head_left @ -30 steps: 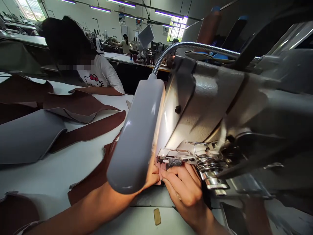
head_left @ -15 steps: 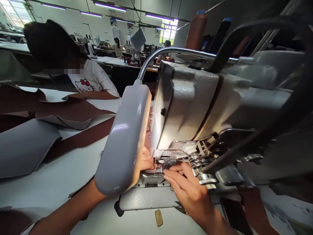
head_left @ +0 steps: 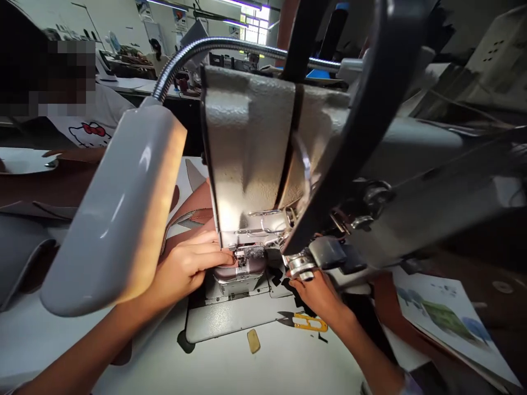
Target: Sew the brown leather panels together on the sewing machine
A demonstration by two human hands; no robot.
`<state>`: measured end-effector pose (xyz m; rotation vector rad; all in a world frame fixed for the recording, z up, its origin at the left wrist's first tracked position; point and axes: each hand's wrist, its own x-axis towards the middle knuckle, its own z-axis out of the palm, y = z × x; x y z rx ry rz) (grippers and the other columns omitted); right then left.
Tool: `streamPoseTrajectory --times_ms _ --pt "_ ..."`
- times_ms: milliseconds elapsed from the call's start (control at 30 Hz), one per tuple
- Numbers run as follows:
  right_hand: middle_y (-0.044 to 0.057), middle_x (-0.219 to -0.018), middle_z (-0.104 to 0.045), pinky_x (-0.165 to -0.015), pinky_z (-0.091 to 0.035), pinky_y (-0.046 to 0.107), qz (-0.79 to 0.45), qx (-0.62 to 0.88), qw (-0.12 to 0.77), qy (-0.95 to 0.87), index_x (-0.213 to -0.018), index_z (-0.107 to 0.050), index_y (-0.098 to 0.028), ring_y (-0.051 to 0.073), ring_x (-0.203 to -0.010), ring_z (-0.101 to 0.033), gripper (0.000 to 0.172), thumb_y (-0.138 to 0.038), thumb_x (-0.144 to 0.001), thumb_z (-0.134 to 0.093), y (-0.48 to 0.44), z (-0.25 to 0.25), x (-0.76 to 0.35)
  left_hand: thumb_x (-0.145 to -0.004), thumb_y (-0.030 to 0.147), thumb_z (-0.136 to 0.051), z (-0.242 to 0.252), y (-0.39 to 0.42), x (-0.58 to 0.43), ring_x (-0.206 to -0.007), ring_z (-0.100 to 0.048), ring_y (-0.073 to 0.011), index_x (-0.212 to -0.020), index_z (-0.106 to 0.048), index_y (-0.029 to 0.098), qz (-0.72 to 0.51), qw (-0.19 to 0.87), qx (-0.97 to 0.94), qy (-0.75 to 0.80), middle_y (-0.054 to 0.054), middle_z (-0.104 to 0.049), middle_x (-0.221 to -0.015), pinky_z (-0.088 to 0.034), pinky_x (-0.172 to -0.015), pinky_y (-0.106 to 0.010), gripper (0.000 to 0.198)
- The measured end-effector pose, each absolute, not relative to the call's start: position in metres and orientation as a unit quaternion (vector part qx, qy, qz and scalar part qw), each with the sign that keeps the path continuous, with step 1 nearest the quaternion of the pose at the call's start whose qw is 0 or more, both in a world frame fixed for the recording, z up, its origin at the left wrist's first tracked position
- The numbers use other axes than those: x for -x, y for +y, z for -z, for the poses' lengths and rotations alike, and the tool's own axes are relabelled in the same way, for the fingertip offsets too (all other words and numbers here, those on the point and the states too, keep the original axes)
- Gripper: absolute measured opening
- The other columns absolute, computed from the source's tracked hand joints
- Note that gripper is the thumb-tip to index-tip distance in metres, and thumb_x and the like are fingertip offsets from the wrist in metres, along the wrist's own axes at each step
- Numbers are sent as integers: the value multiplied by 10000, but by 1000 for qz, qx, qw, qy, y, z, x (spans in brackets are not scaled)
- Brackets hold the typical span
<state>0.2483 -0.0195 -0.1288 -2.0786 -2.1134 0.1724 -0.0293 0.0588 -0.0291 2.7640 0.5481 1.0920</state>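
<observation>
My left hand (head_left: 191,266) is at the left of the sewing machine's needle area (head_left: 241,258), fingers closed on the edge of a brown leather-like piece (head_left: 201,200). Much of that piece lies behind the machine head (head_left: 247,137). My right hand (head_left: 319,296) is at the right of the machine bed (head_left: 224,323), beside small black pieces (head_left: 276,275). Metal tension parts (head_left: 302,266) cover most of its fingers, so what they hold is hidden. Yellow-handled thread snips (head_left: 308,322) lie just below that hand, and a small yellowish block (head_left: 253,341) sits nearer me.
A grey lamp (head_left: 111,214) on a bendable metal neck (head_left: 214,43) hangs over my left forearm. A black bar (head_left: 349,137) crosses before the machine. Another person (head_left: 88,109) sits at the left among brown and grey pieces. A printed booklet (head_left: 448,318) lies at the right.
My right hand has left the needle area and moved right, to the black pieces. My left hand stays at the needle. The view has turned right, bringing the snips into full view.
</observation>
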Motion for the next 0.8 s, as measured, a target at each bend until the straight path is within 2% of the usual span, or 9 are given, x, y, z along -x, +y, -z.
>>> streamPoseTrajectory --times_ms 67,200,367,467,633,800 --pt "13 -817 -727 -681 -437 224 -76 682 72 -724 -870 -740 -260 153 -764 -665 193 -165 -823 -578 -11 139 -243 -698 -94 -299 28 60 29 -717 -623 -119 -800 -697 166 -378 57 -910 161 -11 -679 -741 -507 -620 -184 487" --pt "55 -974 -711 -770 -431 256 -90 666 53 -738 -989 -715 -236 184 -910 -640 223 -177 -830 -569 2 156 -233 -729 -95 -313 28 61 30 -741 -612 -117 -801 -688 154 -387 54 -910 143 -3 -677 -741 -503 -659 -184 456" --pt "74 -1174 -638 -850 -412 299 -94 654 37 -750 -1144 -643 -240 237 -1093 -570 361 -153 -798 -585 4 164 -230 -745 -100 -329 35 64 34 -770 -597 -109 -880 -677 172 -372 62 -916 138 -1 -662 -777 -492 -668 -181 461" --pt "60 -1123 -649 -808 -415 276 -102 651 28 -752 -1087 -664 -236 208 -1045 -587 317 -124 -807 -566 3 167 -232 -755 -105 -332 36 65 35 -792 -591 -110 -884 -673 166 -373 68 -916 132 -8 -657 -785 -494 -690 -186 455" --pt "28 -939 -665 -694 -422 269 -107 649 20 -753 -922 -675 -166 144 -799 -603 158 -158 -873 -524 2 170 -234 -736 -110 -316 34 63 37 -816 -598 -120 -929 -686 168 -347 72 -925 137 -14 -667 -805 -501 -713 -197 502" --pt "17 -852 -679 -667 -376 248 -80 649 46 -755 -834 -685 -189 144 -795 -611 243 -115 -889 -461 0 171 -234 -723 -103 -291 39 63 41 -765 -566 -122 -950 -707 181 -315 79 -931 169 -12 -664 -803 -481 -676 -208 552"
